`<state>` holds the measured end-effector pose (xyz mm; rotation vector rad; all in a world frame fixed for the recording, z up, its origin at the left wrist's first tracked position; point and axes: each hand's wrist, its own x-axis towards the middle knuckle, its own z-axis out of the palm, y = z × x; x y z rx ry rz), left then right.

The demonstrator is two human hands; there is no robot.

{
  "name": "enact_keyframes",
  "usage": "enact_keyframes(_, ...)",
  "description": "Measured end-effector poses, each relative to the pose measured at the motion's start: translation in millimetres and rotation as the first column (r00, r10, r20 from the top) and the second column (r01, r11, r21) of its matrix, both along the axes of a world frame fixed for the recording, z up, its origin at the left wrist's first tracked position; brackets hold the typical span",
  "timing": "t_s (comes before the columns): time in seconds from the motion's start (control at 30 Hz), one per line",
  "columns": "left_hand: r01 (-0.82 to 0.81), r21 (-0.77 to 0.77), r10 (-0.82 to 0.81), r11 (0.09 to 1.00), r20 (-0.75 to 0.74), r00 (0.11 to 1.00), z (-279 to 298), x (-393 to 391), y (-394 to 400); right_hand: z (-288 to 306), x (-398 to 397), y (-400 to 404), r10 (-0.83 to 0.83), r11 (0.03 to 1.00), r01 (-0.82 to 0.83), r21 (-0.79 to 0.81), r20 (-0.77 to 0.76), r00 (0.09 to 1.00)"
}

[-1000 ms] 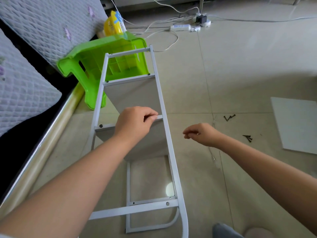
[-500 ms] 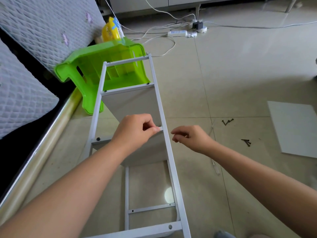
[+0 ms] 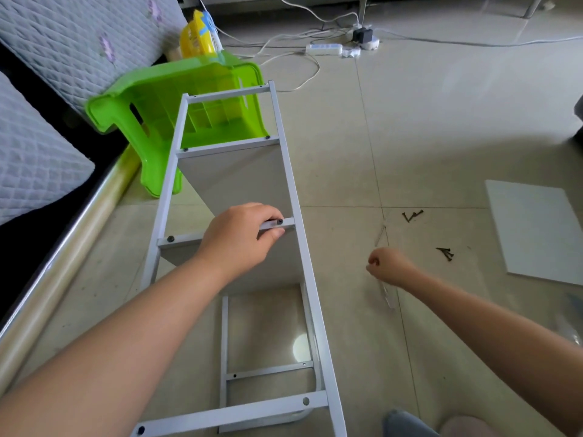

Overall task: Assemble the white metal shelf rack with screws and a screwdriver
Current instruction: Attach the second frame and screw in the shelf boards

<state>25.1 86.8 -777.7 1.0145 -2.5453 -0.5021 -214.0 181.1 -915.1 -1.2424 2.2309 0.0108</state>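
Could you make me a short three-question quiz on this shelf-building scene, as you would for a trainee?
1. True or false: the left hand holds a crossbar of the white rack.
2. Which lies on the floor right of the rack? A) a hammer B) loose black screws C) a paint tin
3. Fill in: the far end of the rack leans against a ______ plastic stool.

Key: 1 true, its fingers curl over the bar beside a black screw head. 2 B, near a flat white panel. 3 green. The right hand is curled above the floor; whether it holds anything cannot be told.
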Motion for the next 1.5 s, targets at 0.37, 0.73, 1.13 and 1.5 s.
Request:
enact_keyframes(0.37,0.025,-0.028,-0.024,0.999,0.032,0.999,0.4,-0.5,-0.7,-58.8,17.7,31.1,-0.155,0.977,0.161,0.136,-0.053,0.986)
enact_keyframes(0.73,0.135,-0.116,-0.105,0.984,0.229,0.968,4.2,20.2,-8.8,86.6,28.6,-14.5,-0.209,0.659,0.326,-0.678,0.251,0.945)
enact_keyframes(1.13,-0.095,-0.307,0.225,0.947,0.421,0.879,-15.3,30.0,-14.1,190.4,82.0,-36.3,0.287,0.31,-0.109,-0.944,-0.016,0.958)
enact_keyframes(1.5,-0.081,-0.352,0.222,0.933,0.381,0.897,-10.8,25.7,-13.7,188.1,77.6,-50.1,0.366,0.318,-0.178,-0.931,-0.053,0.929)
